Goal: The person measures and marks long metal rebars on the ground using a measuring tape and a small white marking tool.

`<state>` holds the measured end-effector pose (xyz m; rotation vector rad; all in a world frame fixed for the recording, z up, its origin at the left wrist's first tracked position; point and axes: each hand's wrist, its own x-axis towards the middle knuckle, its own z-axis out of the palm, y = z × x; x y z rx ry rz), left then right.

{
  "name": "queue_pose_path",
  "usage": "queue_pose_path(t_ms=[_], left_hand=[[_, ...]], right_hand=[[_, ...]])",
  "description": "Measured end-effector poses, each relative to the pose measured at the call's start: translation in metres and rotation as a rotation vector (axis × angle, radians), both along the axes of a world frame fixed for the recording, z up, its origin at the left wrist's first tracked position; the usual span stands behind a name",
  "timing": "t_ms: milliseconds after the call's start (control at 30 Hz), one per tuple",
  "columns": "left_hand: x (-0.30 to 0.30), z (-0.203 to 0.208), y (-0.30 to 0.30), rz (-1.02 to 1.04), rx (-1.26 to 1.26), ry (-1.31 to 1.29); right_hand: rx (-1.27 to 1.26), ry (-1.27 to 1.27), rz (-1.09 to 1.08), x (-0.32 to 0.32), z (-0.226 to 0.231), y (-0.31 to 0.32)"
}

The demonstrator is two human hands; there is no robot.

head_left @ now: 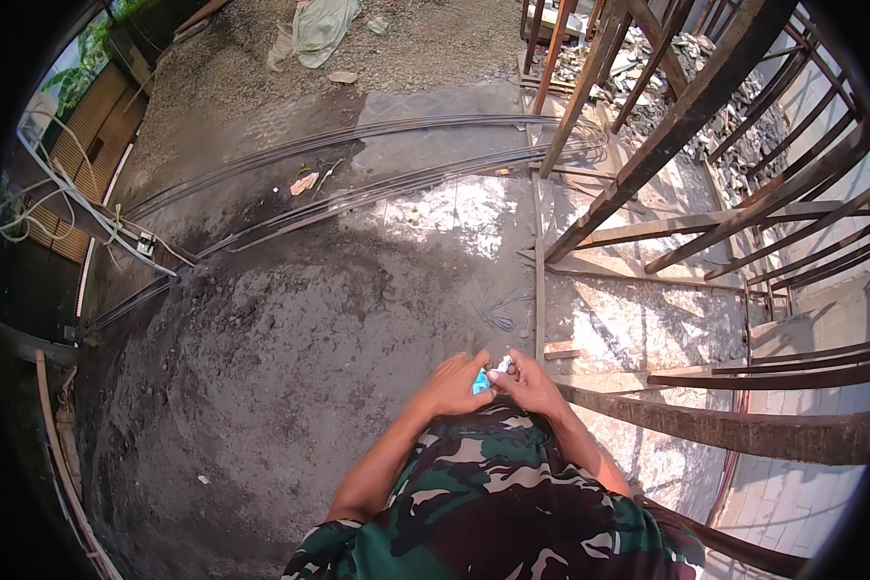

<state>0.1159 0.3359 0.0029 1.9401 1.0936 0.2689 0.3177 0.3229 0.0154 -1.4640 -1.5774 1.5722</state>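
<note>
Close in front of my body, both hands meet at the lower middle of the head view. My left hand (454,385) is closed round a small bright blue thing (480,383), perhaps a wrapper or packet; its kind is too small to make out. Beside it, my right hand (532,387) pinches a small white piece (505,364) between thumb and fingers. Whether the white piece is joined to the blue thing, I cannot tell. Fingers hide part of both. Below the hands lies the camouflage cloth (493,483) of my clothing.
A dark heap of sand (290,367) spreads to the left. Long bent steel bars (358,198) cross the ground ahead. On the right stand upright and leaning timbers (638,164), with rubble (744,121) behind them. Thin wire (498,314) lies just beyond my hands. A pale sack (321,29) rests on gravel.
</note>
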Motion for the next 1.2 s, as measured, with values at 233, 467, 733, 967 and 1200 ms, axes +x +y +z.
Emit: queue_pose_path(t_ms=[233, 467, 733, 967, 1200], left_hand=[[0.001, 0.004, 0.150, 0.178, -0.053, -0.187], [-0.053, -0.032, 0.282, 0.221, -0.164, -0.075], [-0.023, -0.056, 0.548, -0.133, -0.123, 0.004], [-0.037, -0.089, 0.690, 0.096, -0.172, -0.170], [-0.116, -0.101, 0.781, 0.382, -0.255, -0.215]], right_hand=[[0.199, 0.074, -0.223, 0.075, 0.047, 0.199], [0.475, 0.374, -0.825, 0.175, 0.040, 0.388], [0.020, 0.451, -1.084, 0.131, -0.052, 0.546], [-0.245, 0.474, -0.553, -0.047, -0.085, 0.696], [-0.213, 0.565, -0.431, -0.096, -0.091, 0.895]])
